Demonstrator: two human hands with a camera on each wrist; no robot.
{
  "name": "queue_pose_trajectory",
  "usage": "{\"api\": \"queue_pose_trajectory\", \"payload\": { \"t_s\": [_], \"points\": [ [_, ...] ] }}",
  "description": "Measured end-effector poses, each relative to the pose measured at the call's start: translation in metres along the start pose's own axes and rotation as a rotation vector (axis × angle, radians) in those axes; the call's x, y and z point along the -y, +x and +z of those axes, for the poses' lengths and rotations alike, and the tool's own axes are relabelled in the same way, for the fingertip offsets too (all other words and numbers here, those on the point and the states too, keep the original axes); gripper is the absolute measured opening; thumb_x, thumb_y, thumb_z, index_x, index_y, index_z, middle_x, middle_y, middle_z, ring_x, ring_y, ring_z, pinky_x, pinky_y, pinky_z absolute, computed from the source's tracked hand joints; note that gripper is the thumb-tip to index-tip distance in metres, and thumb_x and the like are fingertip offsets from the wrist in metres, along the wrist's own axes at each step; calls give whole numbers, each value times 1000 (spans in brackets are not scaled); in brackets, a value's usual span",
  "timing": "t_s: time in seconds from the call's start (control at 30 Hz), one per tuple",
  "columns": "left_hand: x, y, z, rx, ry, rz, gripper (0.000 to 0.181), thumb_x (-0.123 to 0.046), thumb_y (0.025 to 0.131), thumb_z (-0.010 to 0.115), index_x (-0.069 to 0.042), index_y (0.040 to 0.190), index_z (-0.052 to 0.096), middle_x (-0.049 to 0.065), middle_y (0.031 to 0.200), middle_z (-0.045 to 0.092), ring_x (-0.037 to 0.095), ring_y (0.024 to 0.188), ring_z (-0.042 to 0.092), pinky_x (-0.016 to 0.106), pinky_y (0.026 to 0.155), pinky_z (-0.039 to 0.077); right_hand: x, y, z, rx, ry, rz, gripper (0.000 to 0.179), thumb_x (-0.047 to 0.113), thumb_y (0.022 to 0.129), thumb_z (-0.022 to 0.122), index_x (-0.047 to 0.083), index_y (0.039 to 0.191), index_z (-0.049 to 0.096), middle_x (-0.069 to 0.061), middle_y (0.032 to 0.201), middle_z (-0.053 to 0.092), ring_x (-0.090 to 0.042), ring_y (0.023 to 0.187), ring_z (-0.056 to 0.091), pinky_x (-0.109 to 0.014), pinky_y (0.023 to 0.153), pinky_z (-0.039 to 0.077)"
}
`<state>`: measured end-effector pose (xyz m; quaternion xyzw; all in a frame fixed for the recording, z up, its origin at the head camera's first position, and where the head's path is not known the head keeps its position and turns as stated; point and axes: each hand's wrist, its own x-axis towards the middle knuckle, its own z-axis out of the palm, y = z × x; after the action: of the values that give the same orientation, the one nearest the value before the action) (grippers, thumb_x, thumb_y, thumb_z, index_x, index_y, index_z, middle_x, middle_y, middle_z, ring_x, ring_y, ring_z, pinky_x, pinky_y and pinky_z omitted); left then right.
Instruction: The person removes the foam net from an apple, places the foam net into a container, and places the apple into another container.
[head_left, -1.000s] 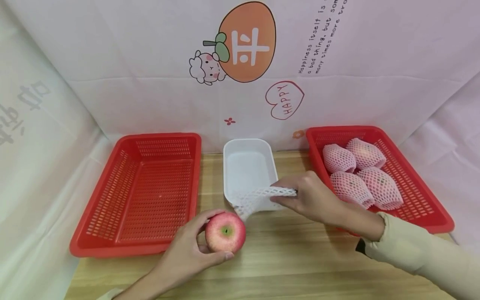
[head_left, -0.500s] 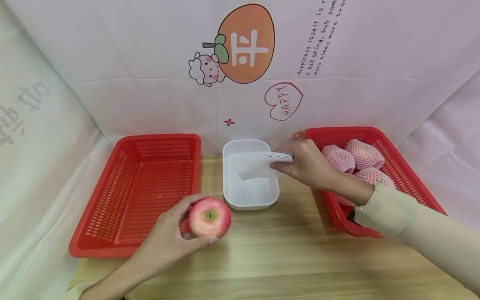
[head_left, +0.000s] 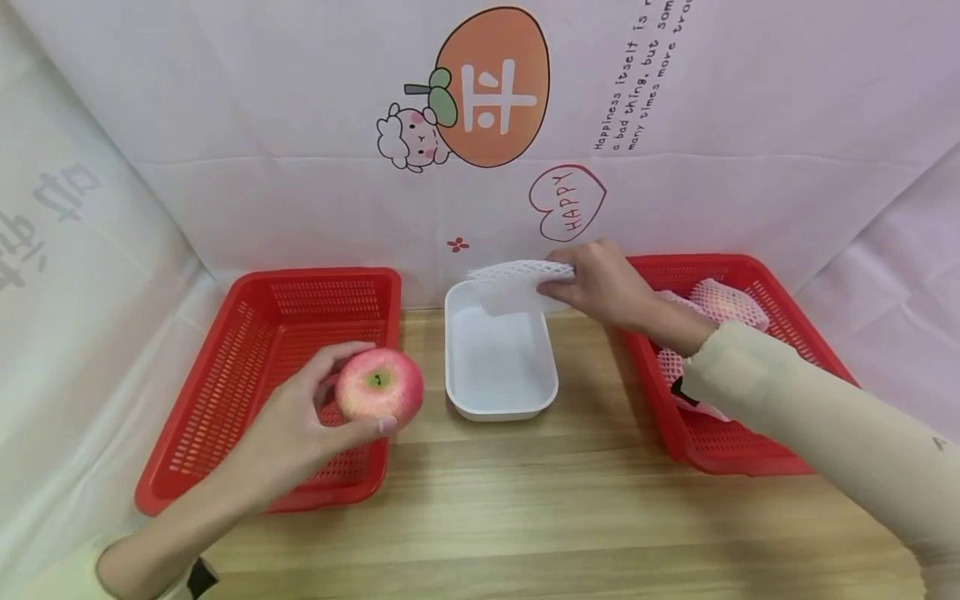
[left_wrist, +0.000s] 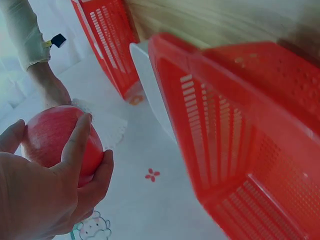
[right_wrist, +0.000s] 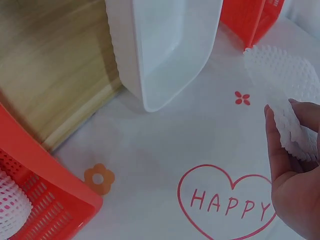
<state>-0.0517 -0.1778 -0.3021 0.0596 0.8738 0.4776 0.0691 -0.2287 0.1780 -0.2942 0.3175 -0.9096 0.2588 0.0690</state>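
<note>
While hands (head_left: 292, 421) (head_left: 606, 283) grip apple (head_left: 390, 387) (left) and netting (head_left: 513, 292) (right), the right arm (head_left: 795, 408) partly hides wrapped fruit (head_left: 727, 302)

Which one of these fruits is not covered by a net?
The red apple in the person's left grip: its skin is bare. The other visible fruits, in the right red basket, wear pink net sleeves.

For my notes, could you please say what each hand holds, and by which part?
Left hand: apple, by its sides. Right hand: white net, by one end.
</note>
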Motion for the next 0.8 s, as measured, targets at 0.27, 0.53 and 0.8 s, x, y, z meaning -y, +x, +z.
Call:
{"api": "queue_pose_trajectory", "payload": {
  "t_s": [0.27,0.53,0.8],
  "points": [
    [0,14,-26,39,-69,-78,86,-40,93,83,-17,161,35,8,154,49,33,138,54,38,96,60,-14,17,1,22,-17,49,34,8,87,87,-1,119,78,-17,112,79,-32,97,75,-45,82,64],
    [8,36,-42,53,-309,-155,87,-26,99,77,-10,165,22,16,158,38,36,130,55,35,92,63,-31,31,16,53,-16,115,41,11,88,87,1,126,76,-16,120,77,-33,103,74,-44,79,64],
    [24,60,-57,46,-344,-217,91,-27,103,73,-7,167,12,19,163,29,36,138,46,36,95,61,-38,43,34,107,-11,157,37,12,89,86,2,124,77,-16,116,78,-30,93,76,-38,71,64]
  ]
}}
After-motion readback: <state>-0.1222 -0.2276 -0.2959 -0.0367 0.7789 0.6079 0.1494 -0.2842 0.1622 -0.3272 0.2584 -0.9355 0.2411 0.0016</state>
